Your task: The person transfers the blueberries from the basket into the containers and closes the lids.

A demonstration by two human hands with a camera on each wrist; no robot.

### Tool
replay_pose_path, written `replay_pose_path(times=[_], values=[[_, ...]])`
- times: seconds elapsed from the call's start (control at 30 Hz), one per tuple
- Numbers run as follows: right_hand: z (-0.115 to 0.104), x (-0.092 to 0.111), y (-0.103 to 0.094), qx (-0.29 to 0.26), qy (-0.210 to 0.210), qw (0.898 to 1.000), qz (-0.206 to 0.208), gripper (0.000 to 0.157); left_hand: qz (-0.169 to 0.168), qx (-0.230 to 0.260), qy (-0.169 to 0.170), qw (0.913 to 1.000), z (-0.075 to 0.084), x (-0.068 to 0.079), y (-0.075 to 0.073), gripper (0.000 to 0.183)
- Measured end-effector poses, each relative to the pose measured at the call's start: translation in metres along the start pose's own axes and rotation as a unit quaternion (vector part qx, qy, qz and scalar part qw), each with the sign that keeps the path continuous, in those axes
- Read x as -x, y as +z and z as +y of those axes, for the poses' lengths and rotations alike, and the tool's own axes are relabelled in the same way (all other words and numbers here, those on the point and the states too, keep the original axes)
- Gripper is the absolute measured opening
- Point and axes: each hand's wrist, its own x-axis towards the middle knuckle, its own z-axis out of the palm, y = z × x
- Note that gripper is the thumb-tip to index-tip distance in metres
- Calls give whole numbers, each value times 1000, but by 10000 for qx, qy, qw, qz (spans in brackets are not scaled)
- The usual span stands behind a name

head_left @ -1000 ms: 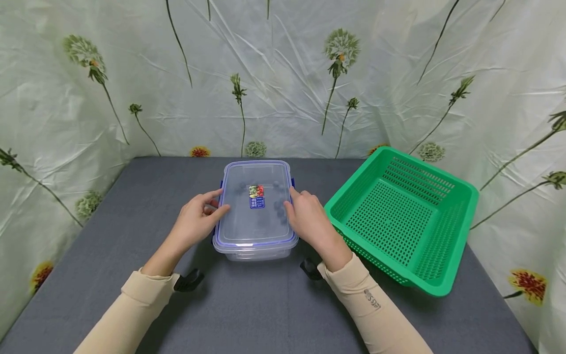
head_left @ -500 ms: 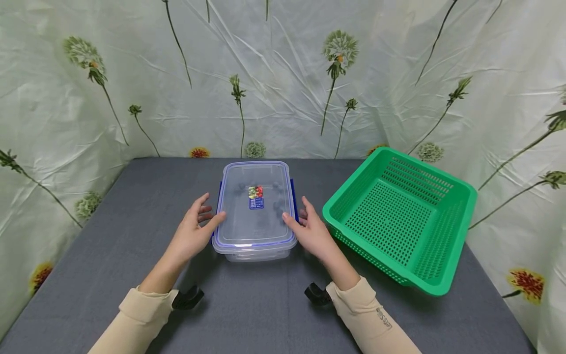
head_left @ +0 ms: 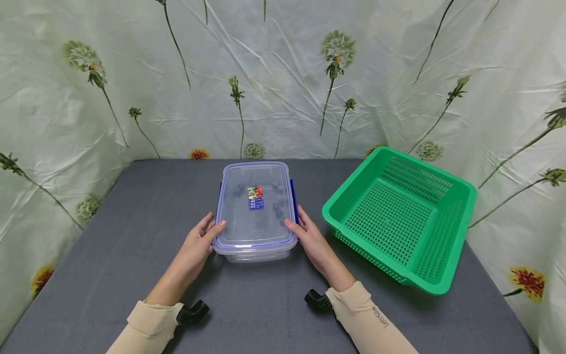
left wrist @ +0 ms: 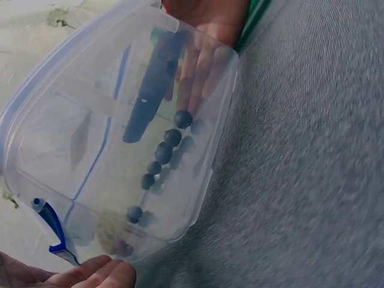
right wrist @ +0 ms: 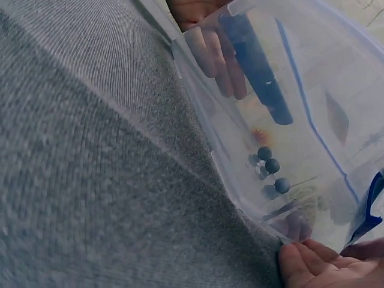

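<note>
I noted both hands, left hand [head_left: 197,244] and right hand [head_left: 311,239], flat-fingered against the clear lidded plastic box [head_left: 255,211], grip unclenched; a lift risked slipping, rolling the dark berries [left wrist: 163,151].

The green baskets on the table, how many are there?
1. The green basket sits on the grey table, right of the clear lidded box. None seems hidden.
</note>
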Motion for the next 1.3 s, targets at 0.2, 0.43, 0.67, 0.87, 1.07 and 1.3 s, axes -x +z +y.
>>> replay_pose_path(times=[0.2, 0.43, 0.67, 0.87, 1.07, 1.3], values=[[3, 0, -1, -190, -149, 9996, -156, 84, -84, 449, 34, 9990, -5, -2, 0, 82], [3, -1, -4, -257, -104, 9993, -232, 78, -104, 754, 24, 9971, -6, -2, -2, 76], [5, -1, -2, -52, -76, 9996, 252, 80, 52, 860, 153, 9962, -6, -2, -1, 72], [4, 2, 0, 241, -279, 9984, 418, 81, 88, 836, 392, 9957, -4, 1, 0, 75], [3, 2, 1, 405, -626, 9968, 302, 83, -62, 541, 519, 9972, -3, 3, -1, 75], [3, 2, 1, 626, -759, 9951, 126, 86, -141, 281, 618, 9976, -4, 4, 0, 77]])
